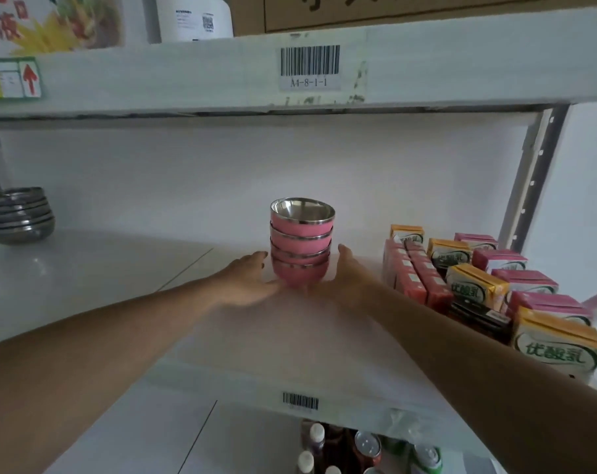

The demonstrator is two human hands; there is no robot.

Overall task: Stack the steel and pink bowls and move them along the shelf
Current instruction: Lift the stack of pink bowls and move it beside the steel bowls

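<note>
A stack of several pink bowls [301, 246] with steel rims and steel insides stands upright in the middle of the white shelf [126, 268]. My left hand [247, 285] lies flat at the stack's lower left, fingers stretched out beside the bottom bowl. At the stack's lower right is my right hand [350, 275], fingers extended along the bowl's side. Both hands flank the base; whether they press on it cannot be told. A stack of plain steel bowls [18, 213] sits at the far left of the same shelf.
Pink and yellow drink cartons [475, 282] crowd the right end of the shelf, close to my right forearm. The upper shelf board with a barcode label [310, 65] hangs above. Bottles and cans [365, 446] stand on the level below.
</note>
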